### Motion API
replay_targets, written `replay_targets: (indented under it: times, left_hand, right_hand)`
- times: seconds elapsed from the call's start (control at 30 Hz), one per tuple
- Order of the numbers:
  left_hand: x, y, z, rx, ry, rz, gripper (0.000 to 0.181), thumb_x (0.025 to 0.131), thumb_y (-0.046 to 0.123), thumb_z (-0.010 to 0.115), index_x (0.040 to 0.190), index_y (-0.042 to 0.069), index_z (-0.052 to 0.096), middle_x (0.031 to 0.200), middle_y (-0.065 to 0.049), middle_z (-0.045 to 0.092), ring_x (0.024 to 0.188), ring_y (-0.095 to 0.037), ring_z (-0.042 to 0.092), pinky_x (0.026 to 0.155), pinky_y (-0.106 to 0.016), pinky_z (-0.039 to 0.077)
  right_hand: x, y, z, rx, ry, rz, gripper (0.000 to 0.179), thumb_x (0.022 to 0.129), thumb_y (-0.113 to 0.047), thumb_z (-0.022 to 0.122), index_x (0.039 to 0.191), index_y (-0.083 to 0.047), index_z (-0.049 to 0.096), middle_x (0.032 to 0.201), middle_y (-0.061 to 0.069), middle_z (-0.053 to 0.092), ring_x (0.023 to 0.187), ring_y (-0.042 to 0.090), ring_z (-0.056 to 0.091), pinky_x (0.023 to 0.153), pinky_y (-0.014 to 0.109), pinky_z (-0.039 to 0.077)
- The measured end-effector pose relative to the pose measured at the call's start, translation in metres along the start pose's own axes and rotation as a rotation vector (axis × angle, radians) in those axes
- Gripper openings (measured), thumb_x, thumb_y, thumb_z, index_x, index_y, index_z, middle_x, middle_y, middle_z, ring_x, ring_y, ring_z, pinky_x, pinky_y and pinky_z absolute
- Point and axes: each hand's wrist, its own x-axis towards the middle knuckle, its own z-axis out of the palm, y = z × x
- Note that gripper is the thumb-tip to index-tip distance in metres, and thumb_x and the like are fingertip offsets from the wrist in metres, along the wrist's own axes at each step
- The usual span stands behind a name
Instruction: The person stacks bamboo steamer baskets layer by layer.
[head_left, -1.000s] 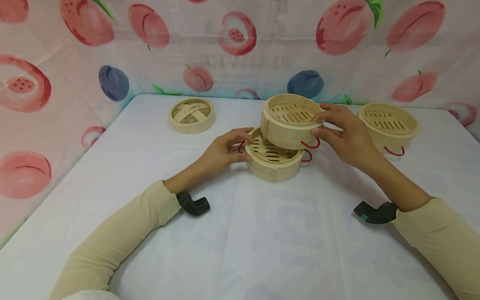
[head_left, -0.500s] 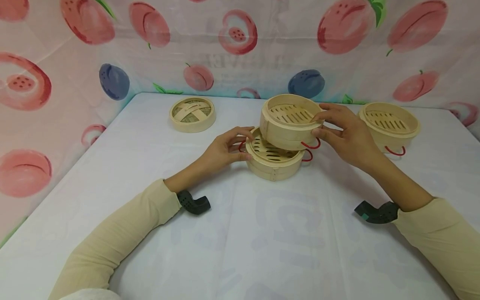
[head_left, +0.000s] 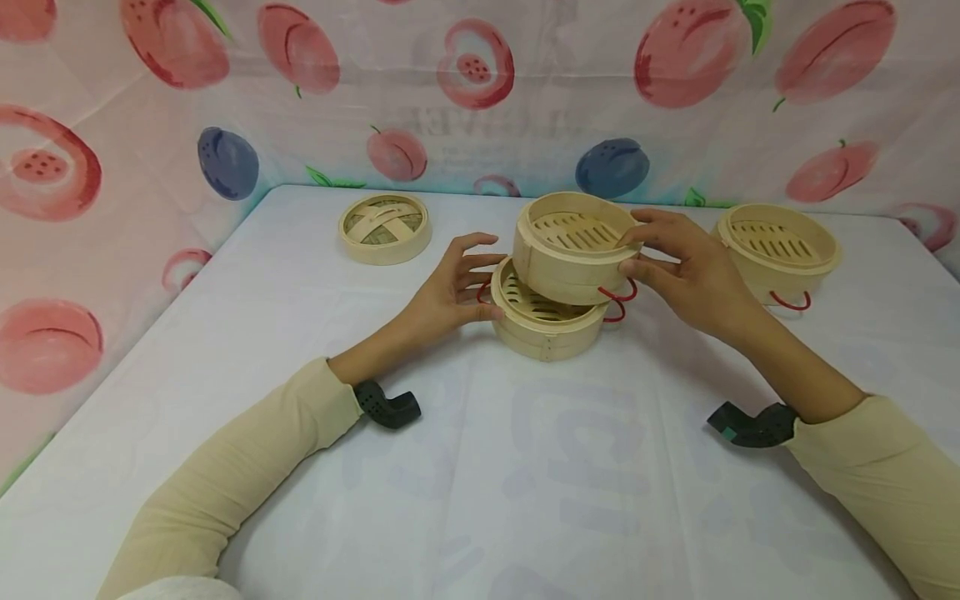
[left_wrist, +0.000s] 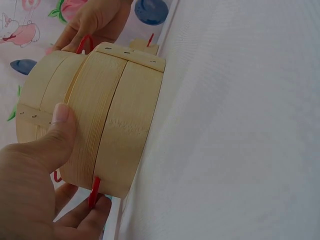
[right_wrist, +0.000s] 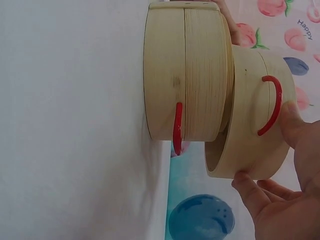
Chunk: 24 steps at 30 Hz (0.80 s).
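As my right hand (head_left: 692,271) clamped its fingers on the upper basket (head_left: 566,273), the head view had it slightly left and lower than before, askew over the lower basket (head_left: 547,340) on the bench (head_left: 540,483); my left hand (head_left: 444,292) gripped that, index finger newly raised. Left wrist view showed pale, stapled bamboo; right wrist, a curved red handle (right_wrist: 279,100).

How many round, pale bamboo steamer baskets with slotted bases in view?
3: upper basket, in the right hand; lower basket, beneath it, held by the left hand; third basket, behind the right hand, partly hidden. No others visible.
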Motion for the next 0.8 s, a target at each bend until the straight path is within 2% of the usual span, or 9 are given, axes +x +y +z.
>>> replay_targets:
  times: [0.33,0.57,0.8]
  left_hand:
    - [0.0007,-0.0005,-0.0012,0.081,-0.009,0.053,0.094,0.077,-0.009,0.075,0.149,0.018,0.019,0.14,-0.02,0.044,0.122,-0.033,0.05,0.099,-0.047,0.041]
    - [0.0001,-0.0017,-0.0029,0.178,-0.009,0.085,0.092,0.079,0.001,0.076,0.149,0.023,0.021,0.138,-0.013,0.048,0.12,-0.026,0.052,0.096,-0.041,0.045]
    - [-0.0005,-0.0007,-0.0029,0.233,-0.004,0.113,0.093,0.079,0.004,0.078,0.15,0.023,0.021,0.14,-0.01,0.045,0.117,-0.021,0.054,0.092,-0.04,0.048]
  right_hand:
    - [-0.0013,0.0006,0.0026,0.068,-0.023,-0.051,0.024,0.083,0.007,0.069,0.105,0.002,0.065,0.131,0.012,0.052,0.131,0.022,0.04,0.088,0.019,0.046]
    - [-0.0015,-0.0017,0.005,0.11,-0.036,-0.074,0.027,0.08,0.011,0.069,0.105,0.002,0.065,0.132,0.013,0.051,0.131,0.024,0.041,0.087,0.018,0.046]
    - [-0.0011,-0.0019,0.0062,0.135,-0.038,-0.097,0.028,0.079,0.012,0.07,0.105,0.002,0.065,0.132,0.015,0.052,0.13,0.025,0.042,0.088,0.019,0.047]
